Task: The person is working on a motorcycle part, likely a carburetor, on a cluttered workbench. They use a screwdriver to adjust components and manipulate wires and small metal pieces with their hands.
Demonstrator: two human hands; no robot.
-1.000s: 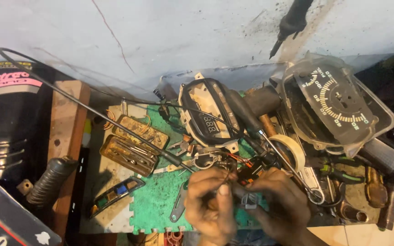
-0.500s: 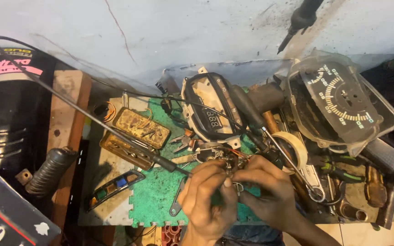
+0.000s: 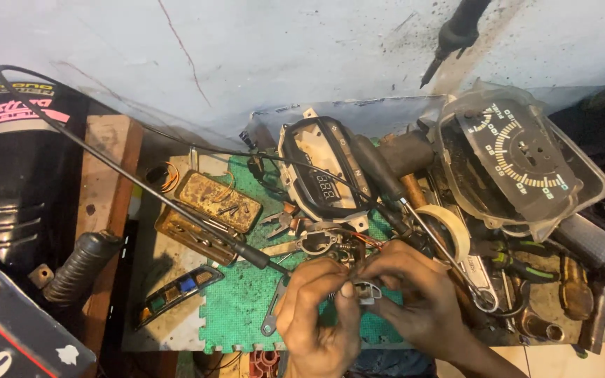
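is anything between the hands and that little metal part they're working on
Nothing visible: the left hand and right hand both already pinch the small metal part with their fingertips, above the green mat. The fingers themselves hide part of it.

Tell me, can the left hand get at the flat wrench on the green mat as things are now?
Probably yes. The flat wrench lies on the green mat right beside the left hand, with nothing on top of it. But both hands pinch a small metal part, so the left hand would have to let go first.

Both hands bare: left hand (image 3: 314, 318) and right hand (image 3: 414, 297) without gloves, rings or sleeves, above the green mat (image 3: 243, 308)
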